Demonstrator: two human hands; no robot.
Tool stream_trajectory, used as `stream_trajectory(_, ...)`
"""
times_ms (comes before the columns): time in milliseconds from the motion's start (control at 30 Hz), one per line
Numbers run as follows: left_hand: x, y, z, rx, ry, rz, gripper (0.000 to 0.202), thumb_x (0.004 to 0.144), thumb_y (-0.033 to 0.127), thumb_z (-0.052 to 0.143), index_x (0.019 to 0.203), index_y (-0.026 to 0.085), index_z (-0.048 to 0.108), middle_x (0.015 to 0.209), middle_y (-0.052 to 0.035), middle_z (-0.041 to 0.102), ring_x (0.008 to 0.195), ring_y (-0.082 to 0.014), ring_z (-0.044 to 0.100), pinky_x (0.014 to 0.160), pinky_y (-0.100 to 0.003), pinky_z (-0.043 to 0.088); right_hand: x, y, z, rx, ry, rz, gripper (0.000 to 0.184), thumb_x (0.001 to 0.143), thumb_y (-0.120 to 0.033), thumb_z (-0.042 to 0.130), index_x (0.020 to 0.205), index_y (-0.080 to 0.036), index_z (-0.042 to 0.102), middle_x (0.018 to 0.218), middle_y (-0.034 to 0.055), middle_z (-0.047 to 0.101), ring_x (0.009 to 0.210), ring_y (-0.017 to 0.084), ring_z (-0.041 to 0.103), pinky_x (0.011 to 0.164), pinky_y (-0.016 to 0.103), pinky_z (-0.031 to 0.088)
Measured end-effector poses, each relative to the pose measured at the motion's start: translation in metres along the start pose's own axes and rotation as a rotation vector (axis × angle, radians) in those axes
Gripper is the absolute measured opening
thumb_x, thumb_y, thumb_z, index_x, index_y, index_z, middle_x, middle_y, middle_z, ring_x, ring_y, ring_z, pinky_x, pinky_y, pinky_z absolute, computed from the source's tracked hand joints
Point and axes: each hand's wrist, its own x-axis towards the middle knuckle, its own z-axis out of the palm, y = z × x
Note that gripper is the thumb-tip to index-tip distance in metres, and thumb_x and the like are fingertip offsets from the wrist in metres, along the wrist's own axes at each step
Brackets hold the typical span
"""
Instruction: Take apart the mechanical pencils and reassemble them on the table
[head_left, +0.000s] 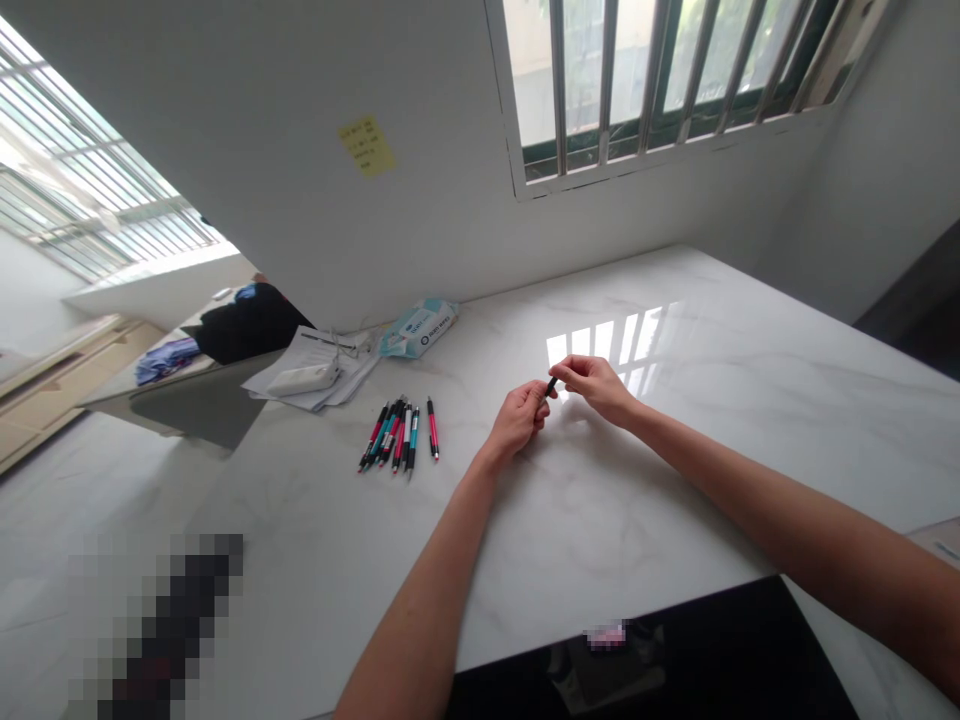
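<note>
Over the middle of a white marble table (675,470), my left hand (519,418) is closed round a dark pen (551,385), of which only a short black end shows above the fingers. My right hand (594,385) pinches that same end from the right. Both hands hover just above the tabletop. To their left lies a row of several pens (397,435) with red, teal and black barrels, side by side on the table, about a hand's width from my left hand.
A wet-wipes pack (418,327) and a stack of papers with a white device (311,378) lie at the wall behind the pens. A yellow sticky note (367,146) hangs on the wall. A barred window (660,80) is above.
</note>
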Motion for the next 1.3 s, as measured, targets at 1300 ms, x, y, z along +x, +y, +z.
stream_trajectory(1300,0.003,-0.013,-0.004,0.142,0.062,0.092,0.040,0.090,0.058,0.064,0.093,0.019,0.062,0.062,0.0072,0.043,0.051,-0.0078,0.037,0.050,-0.022,0.032,0.019,0.007,-0.049,-0.112,0.152,-0.042,0.032,0.076,-0.036,0.084,0.105,-0.025,0.078,0.102,0.0062,0.077,0.094,0.021,0.069,0.090,0.041,0.054)
